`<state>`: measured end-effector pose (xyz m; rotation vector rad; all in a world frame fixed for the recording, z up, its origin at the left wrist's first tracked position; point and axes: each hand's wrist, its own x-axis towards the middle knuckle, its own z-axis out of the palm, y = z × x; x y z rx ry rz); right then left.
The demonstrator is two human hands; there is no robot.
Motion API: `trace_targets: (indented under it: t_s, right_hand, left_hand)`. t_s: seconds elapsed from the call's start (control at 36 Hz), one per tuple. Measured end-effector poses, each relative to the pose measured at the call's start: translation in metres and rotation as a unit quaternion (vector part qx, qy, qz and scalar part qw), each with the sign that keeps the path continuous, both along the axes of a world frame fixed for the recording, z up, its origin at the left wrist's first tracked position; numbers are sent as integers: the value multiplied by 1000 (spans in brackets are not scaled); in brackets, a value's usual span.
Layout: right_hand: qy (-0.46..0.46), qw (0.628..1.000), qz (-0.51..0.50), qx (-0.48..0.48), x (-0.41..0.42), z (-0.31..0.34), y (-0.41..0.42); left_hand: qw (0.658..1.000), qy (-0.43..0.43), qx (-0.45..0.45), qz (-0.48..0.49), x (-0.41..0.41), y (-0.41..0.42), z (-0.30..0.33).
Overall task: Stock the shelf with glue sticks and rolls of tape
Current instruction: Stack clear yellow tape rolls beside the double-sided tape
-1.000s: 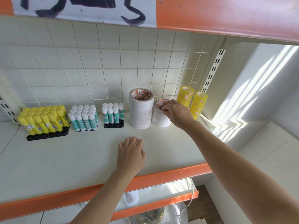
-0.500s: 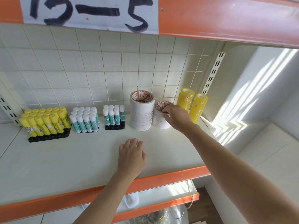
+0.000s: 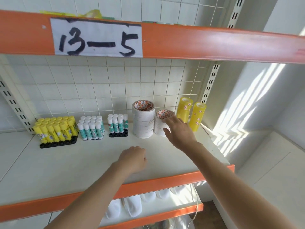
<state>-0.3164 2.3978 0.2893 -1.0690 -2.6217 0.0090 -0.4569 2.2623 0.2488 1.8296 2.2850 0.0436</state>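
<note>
Along the back edge of the white shelf board with its orange front lip [image 3: 165,180], seen from the head camera, the stock stands in a row against the white wire grid panel [image 3: 99,83]. Nearest the left end is a black tray of yellow glue sticks [image 3: 56,129], then a block of white-capped teal glue sticks [image 3: 91,128], then a smaller black tray of teal-labelled glue sticks [image 3: 118,125]. Right of these rises a tall stack of white tape rolls with a red-printed core [image 3: 143,119], and touching it a shorter stack of white tape rolls [image 3: 160,125]. Two upright columns of yellow clear tape [image 3: 191,114] stand by the back right corner.

The right hand [image 3: 179,133] reaches to the shorter stack, fingers straight and slightly spread, fingertips [image 3: 165,120] on its top rim and thumb beside its wall; nothing is gripped. The left hand [image 3: 133,158] rests knuckles-up on the shelf board near the front edge, fingers loosely curled under, holding nothing. Above, a white paper label reading 13-5 [image 3: 97,38] is fixed to the upper orange lip.
</note>
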Motion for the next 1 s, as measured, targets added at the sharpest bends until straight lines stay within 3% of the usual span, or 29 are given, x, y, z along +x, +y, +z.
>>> trace_targets:
  t_s: [0.31,0.56,0.89,1.0]
  right_hand:
    - [57,997,-18,42,38,59,-71]
    - [135,979,-59,142,59,118,-148]
    - [231,929,-78,278,63,188,-223]
    - [237,923,-73,293,59,210,-221]
  left_hand:
    - [985,16,163,-55,24,-46,105]
    - [942,-22,308,-135,35,-111,203]
    - [886,-33,415,-206,36,-160,291]
    - [884,-4,420,-203,30,-154,317]
